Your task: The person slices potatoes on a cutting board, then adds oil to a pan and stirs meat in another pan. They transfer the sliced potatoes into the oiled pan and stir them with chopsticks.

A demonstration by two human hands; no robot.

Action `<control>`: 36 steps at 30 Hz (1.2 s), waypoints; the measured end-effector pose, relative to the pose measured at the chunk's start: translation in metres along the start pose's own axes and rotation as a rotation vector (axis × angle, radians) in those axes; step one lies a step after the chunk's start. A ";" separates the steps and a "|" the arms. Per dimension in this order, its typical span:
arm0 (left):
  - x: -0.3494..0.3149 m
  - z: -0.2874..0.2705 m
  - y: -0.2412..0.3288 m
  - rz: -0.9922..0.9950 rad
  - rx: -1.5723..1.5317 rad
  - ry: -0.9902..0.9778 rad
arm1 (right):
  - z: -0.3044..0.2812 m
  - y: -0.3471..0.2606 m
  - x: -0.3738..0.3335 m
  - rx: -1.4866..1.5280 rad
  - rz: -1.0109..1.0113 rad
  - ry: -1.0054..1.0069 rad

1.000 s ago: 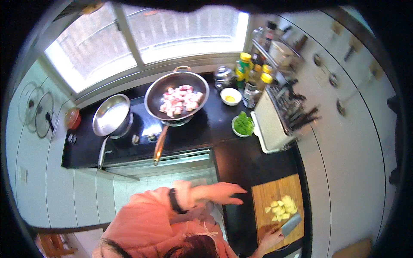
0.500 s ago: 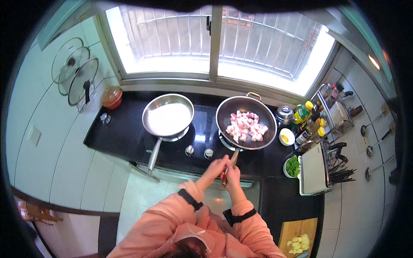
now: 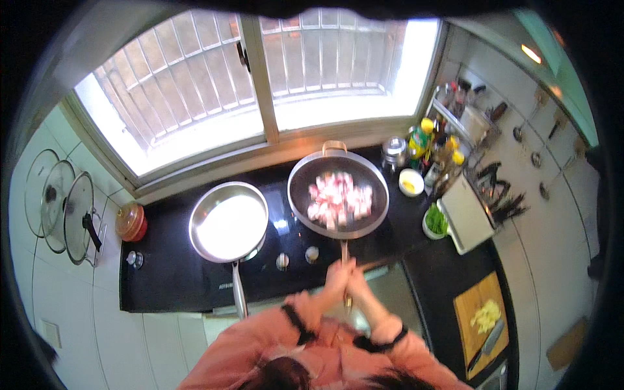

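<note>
My left hand [image 3: 336,278] and my right hand [image 3: 356,285] are closed together around the wooden handle [image 3: 344,249] of a dark-lined frying pan [image 3: 300,195]. The handle's end pokes out below my fingers. Chunks of pink-and-white raw meat [image 3: 338,198] lie in the middle of the pan. A gold loop handle [image 3: 334,145] is on its far rim. Whether the pan rests on its burner or hangs above it, I cannot tell. To its left, a bare steel frying pan [image 3: 197,227] sits on the hob, its handle pointing toward me.
Right of the pan stand a small bowl with yellow contents [image 3: 411,183], several bottles [image 3: 421,138] and a bowl of greens [image 3: 435,221]. A cutting board [image 3: 467,318] carries pale yellow pieces and a knife [image 3: 491,341]. Glass lids [image 3: 79,218] hang at left above a red pot [image 3: 132,224].
My view has turned right, so the scene sits further left and more of the cutting board shows. My left hand has come in tighter against the right one on the handle.
</note>
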State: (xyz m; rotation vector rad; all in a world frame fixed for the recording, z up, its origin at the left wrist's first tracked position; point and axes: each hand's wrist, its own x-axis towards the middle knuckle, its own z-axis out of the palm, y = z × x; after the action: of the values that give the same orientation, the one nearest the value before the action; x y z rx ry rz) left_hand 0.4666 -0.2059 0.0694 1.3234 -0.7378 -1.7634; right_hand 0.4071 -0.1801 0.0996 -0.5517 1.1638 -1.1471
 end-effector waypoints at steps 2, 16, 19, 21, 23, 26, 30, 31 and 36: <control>0.014 -0.006 -0.002 0.073 0.100 -0.061 | 0.009 0.000 0.002 -0.003 -0.065 -0.076; 0.005 -0.012 0.013 0.013 -0.032 -0.062 | 0.009 0.005 0.005 -0.013 -0.045 -0.023; 0.002 -0.013 0.011 -0.054 0.046 0.010 | 0.014 -0.005 -0.005 -0.148 -0.051 0.118; 0.008 -0.014 -0.001 -0.055 -0.072 0.032 | 0.015 -0.009 -0.011 -0.061 -0.043 -0.063; 0.023 -0.016 -0.009 0.040 0.135 -0.006 | 0.015 -0.008 -0.012 0.045 -0.036 -0.252; 0.032 -0.020 -0.020 0.140 -0.002 0.032 | 0.012 -0.002 -0.005 -0.149 -0.052 0.147; 0.017 -0.021 -0.018 0.069 0.172 -0.005 | 0.015 0.008 0.002 -0.083 0.053 -0.013; 0.020 -0.020 -0.006 0.077 -0.041 -0.095 | 0.015 0.006 0.004 -0.070 0.013 0.016; -0.007 -0.015 0.014 0.006 -0.242 -0.058 | 0.018 -0.003 -0.006 -0.073 -0.003 0.087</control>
State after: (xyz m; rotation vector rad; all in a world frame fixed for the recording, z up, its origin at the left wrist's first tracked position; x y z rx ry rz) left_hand 0.4854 -0.2071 0.0796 1.1111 -0.5392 -1.8287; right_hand 0.4224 -0.1800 0.1110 -0.5648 1.2839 -1.1439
